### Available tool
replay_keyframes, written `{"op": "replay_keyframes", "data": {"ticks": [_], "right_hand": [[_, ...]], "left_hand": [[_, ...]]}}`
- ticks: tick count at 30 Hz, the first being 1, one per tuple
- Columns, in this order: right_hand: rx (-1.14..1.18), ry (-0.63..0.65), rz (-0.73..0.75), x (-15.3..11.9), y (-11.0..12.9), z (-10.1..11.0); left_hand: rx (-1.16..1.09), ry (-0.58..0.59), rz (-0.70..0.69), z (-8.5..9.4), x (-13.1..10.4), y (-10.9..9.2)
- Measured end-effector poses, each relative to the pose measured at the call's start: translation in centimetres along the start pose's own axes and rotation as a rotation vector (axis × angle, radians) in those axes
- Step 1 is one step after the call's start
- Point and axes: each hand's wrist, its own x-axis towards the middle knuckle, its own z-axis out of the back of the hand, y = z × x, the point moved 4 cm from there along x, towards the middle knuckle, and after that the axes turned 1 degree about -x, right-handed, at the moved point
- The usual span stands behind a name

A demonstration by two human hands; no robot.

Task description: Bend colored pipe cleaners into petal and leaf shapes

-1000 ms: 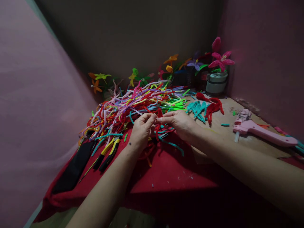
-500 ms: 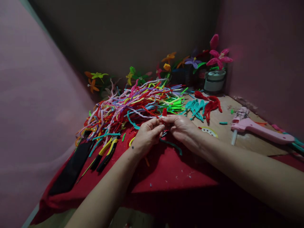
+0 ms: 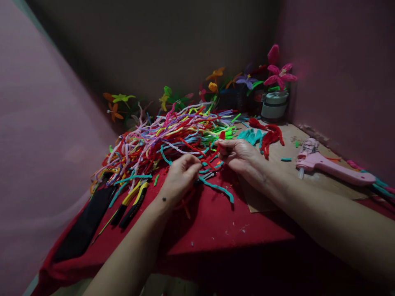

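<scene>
Between thumb and fingers, my right hand (image 3: 239, 156) pinches a red pipe cleaner (image 3: 222, 135), whose fuzzy end sticks up above the fingertips. Lower and to the left, my left hand (image 3: 182, 174) is closed in a pinch. A red length runs from the right fingers toward it, and its end is hidden in the left fingertips. Both hands are above the red cloth, just in front of a big heap of coloured pipe cleaners (image 3: 173, 131). A bent teal pipe cleaner (image 3: 217, 188) lies on the cloth below and between them.
Yellow-black pliers (image 3: 132, 203) and a black flat object (image 3: 84, 226) lie on the left. A board (image 3: 286, 172) on the right bears a pink glue gun (image 3: 335, 166), red bent pieces (image 3: 272, 137) and teal ones (image 3: 248, 136). Pipe-cleaner flowers (image 3: 280, 76) and a jar (image 3: 274, 106) stand behind.
My hands have moved apart: the left down and left, the right slightly up and right with the red pipe cleaner. The view has shifted a little.
</scene>
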Motion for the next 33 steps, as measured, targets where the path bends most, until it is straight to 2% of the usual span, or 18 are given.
{"op": "replay_keyframes", "data": {"ticks": [1, 2, 5, 8, 11, 15, 18, 22, 27, 33], "right_hand": [[-0.012, 0.024, -0.037, 0.0, -0.4, 0.0], [-0.022, 0.05, -0.073, 0.0, -0.8, 0.0], [-0.041, 0.109, -0.147, -0.4, -2.0, -0.2], [-0.05, 0.155, -0.203, -0.8, -2.6, -0.5], [-0.052, 0.183, -0.263, -1.1, -3.0, -0.7], [-0.096, 0.206, -0.26, -1.1, -3.3, -0.5], [-0.16, 0.236, -0.229, -1.2, -3.4, -0.3], [-0.259, 0.256, -0.174, -1.5, -3.4, -0.5], [-0.367, 0.305, 0.044, -1.6, -3.1, -0.8], [-0.597, 0.413, 0.194, -1.7, -3.0, -0.9]], "left_hand": [[0.068, -0.109, -0.146, 0.7, 0.2, -0.3], [0.124, -0.152, -0.285, 0.9, 0.2, -0.5], [0.256, -0.135, -0.618, 0.6, -0.1, -1.0], [0.359, -0.156, -0.822, -0.1, -0.9, -1.5], [0.382, -0.16, -0.909, -0.3, -1.4, -2.1], [0.341, -0.084, -0.898, -0.2, -1.7, -2.6], [0.228, -0.038, -0.75, 0.1, -1.6, -2.5], [0.078, -0.143, -0.533, 0.9, -1.4, -2.1], [-0.023, -0.209, -0.478, 1.5, -1.3, -2.2], [0.177, -0.196, -0.513, 2.0, -1.6, -3.0]]}}
